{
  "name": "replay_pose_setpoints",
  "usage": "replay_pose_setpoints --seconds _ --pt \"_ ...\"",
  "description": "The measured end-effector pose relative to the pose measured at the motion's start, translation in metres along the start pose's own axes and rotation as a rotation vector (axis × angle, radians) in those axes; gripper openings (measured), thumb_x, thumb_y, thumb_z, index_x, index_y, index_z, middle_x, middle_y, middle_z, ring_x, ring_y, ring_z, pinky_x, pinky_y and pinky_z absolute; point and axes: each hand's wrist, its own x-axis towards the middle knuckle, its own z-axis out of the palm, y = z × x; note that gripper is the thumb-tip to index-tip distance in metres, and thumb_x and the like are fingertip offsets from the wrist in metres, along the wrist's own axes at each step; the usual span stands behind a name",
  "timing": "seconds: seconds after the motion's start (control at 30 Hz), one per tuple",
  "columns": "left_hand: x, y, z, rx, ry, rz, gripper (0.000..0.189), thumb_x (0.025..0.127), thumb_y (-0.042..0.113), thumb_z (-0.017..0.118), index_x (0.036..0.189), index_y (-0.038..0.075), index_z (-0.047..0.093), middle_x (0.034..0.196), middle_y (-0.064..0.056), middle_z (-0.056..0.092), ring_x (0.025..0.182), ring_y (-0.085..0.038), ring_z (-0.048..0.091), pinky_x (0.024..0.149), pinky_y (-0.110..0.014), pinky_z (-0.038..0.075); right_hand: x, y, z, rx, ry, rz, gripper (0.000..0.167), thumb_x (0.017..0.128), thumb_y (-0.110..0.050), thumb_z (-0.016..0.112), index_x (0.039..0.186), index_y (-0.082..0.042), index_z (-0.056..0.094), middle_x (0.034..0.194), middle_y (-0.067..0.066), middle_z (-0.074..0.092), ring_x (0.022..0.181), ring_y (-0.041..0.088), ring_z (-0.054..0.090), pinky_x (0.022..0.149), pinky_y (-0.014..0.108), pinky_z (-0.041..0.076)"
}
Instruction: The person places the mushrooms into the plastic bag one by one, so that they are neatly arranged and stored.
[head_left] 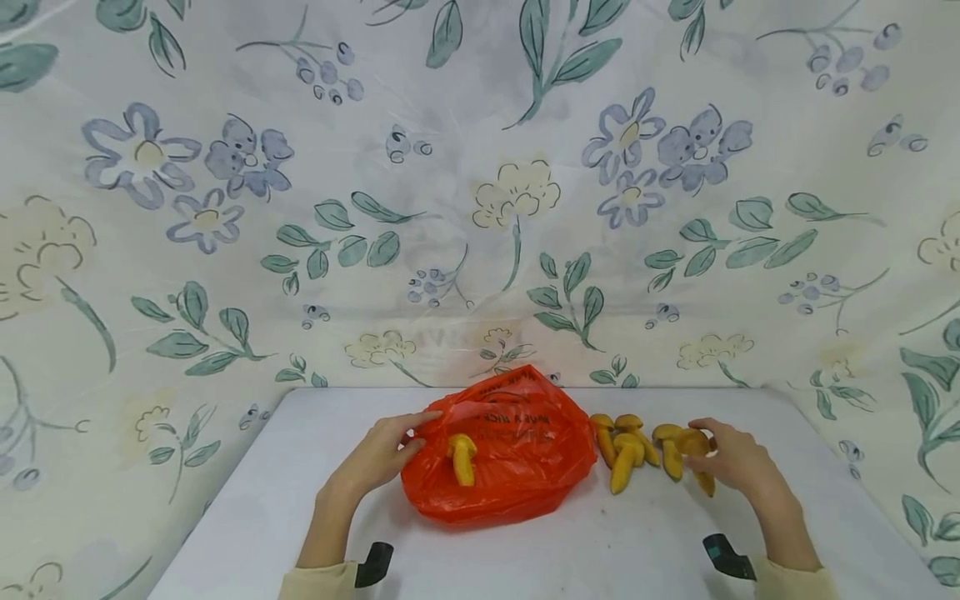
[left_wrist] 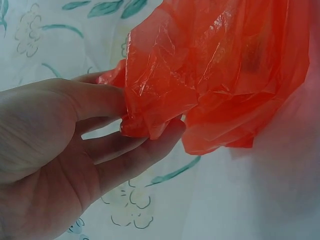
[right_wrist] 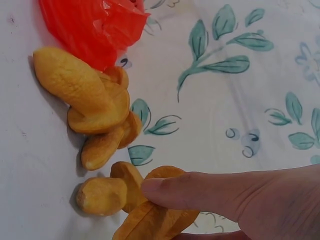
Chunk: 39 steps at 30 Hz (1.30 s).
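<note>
In the head view, a red plastic bag (head_left: pixel 517 500) lies at the middle of the white table, its mouth spread toward me. One yellow mushroom (head_left: pixel 464 462) shows at the bag's opening. My left hand (head_left: pixel 378 454) grips the bag's left edge; in the left wrist view the thin red film passes between thumb and fingers (left_wrist: pixel 135 155). To the right, my right hand (head_left: pixel 738 458) pinches a yellow mushroom (right_wrist: pixel 155 220) by its cap, thumb on top. Beside it lies another mushroom (right_wrist: pixel 102 195), and a cluster of mushrooms (right_wrist: pixel 75 82) sits between that and the bag.
The white table (head_left: pixel 600 550) carries the bag and mushrooms. Behind it hangs a floral cloth (head_left: pixel 450 250), which also runs down both sides. Black straps (head_left: pixel 375 564) show at both wrists beside pale sleeves (head_left: pixel 318 582).
</note>
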Motion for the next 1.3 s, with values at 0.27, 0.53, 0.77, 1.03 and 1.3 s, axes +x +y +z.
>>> replay_pose_setpoints --seconds 0.27,0.53,0.77,1.03,1.3 --pt "0.0 0.001 0.0 0.011 0.013 -0.008 0.045 0.091 -0.003 0.062 0.133 0.014 0.062 0.122 -0.007 0.068 0.095 -0.018 0.063 0.079 -0.026 0.059 0.0 -0.003 0.002 -0.007 0.009 -0.007 0.063 0.086 -0.028 0.073 0.137 0.0 0.048 0.117 0.033 0.059 0.092 0.036 0.06 0.076 0.052 0.055" --pt "-0.001 0.002 0.0 0.014 0.009 -0.035 0.047 0.091 -0.002 0.063 0.134 0.015 0.061 0.123 -0.006 0.068 0.095 -0.017 0.062 0.079 -0.025 0.059 0.0 -0.011 0.003 -0.011 0.019 -0.023 0.061 0.086 -0.025 0.073 0.136 -0.001 0.049 0.115 0.03 0.06 0.09 0.033 0.06 0.076 0.051 0.055" --pt "-0.001 0.0 0.0 0.006 0.017 -0.029 0.047 0.09 -0.003 0.063 0.134 0.015 0.061 0.124 -0.006 0.068 0.096 -0.017 0.062 0.079 -0.026 0.059 0.002 -0.025 0.002 0.013 0.011 -0.046 0.062 0.086 -0.026 0.074 0.137 -0.002 0.049 0.119 0.031 0.059 0.094 0.035 0.06 0.077 0.052 0.055" --pt "0.0 0.001 0.002 -0.001 0.007 -0.037 0.047 0.091 -0.003 0.062 0.134 0.016 0.061 0.124 -0.006 0.067 0.095 -0.016 0.062 0.079 -0.026 0.059 0.003 -0.04 -0.002 0.018 0.018 -0.058 0.064 0.086 -0.03 0.074 0.138 -0.004 0.049 0.123 0.031 0.057 0.098 0.038 0.059 0.079 0.052 0.055" --pt "0.0 0.003 0.001 0.025 0.006 -0.026 0.047 0.091 -0.002 0.062 0.134 0.016 0.061 0.122 -0.005 0.068 0.092 -0.014 0.06 0.077 -0.024 0.059 0.005 -0.056 -0.009 0.015 0.017 -0.087 0.064 0.086 -0.032 0.074 0.139 -0.007 0.049 0.125 0.028 0.058 0.1 0.037 0.058 0.082 0.055 0.054"
